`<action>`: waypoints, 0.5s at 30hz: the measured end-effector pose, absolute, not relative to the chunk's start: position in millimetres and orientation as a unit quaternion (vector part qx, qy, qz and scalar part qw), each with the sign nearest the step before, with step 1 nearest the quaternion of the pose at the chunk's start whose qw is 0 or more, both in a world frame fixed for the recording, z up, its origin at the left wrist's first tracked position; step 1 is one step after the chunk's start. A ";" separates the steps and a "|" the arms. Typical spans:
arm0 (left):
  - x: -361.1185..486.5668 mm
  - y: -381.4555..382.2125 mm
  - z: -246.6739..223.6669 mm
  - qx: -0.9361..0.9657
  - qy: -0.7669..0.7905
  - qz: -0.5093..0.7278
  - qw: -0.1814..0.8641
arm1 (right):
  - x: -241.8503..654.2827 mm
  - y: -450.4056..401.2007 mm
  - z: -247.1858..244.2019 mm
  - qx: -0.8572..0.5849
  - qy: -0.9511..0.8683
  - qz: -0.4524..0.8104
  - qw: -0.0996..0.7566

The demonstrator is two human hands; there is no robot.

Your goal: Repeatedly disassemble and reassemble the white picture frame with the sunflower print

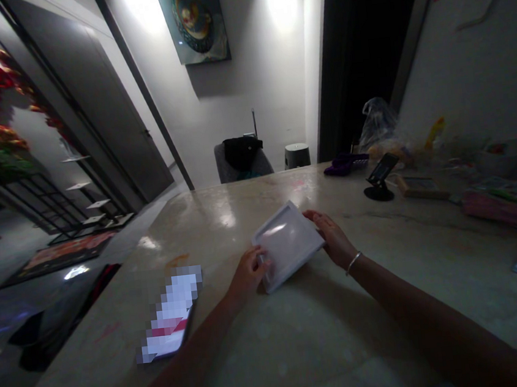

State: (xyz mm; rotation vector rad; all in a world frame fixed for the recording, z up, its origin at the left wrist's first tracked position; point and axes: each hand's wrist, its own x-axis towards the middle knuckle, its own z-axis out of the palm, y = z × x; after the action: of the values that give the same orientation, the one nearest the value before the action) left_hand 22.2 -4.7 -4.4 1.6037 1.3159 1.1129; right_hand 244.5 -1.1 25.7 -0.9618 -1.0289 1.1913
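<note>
Holding a white rectangular tray (287,246) between my left hand (248,274) and right hand (330,235), each gripping an opposite edge, tilted over the stone counter (302,349). Only the tray is in hand; a blurred phone (169,313) lies apart, beside my left forearm (184,361).

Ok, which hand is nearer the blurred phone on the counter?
Left. The left hand is right of the blurred phone; the right hand is farther right, across the white tray.
</note>
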 end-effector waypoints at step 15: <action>6.2 -13.9 33.4 0.370 0.247 0.421 0.791 | 231.2 -22.5 32.8 -0.283 -0.613 0.550 0.491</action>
State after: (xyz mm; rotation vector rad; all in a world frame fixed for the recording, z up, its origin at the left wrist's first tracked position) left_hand 6.2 -13.9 33.4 0.7964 0.5308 0.9055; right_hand 231.2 -22.5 32.8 -0.6873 -1.4885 1.3359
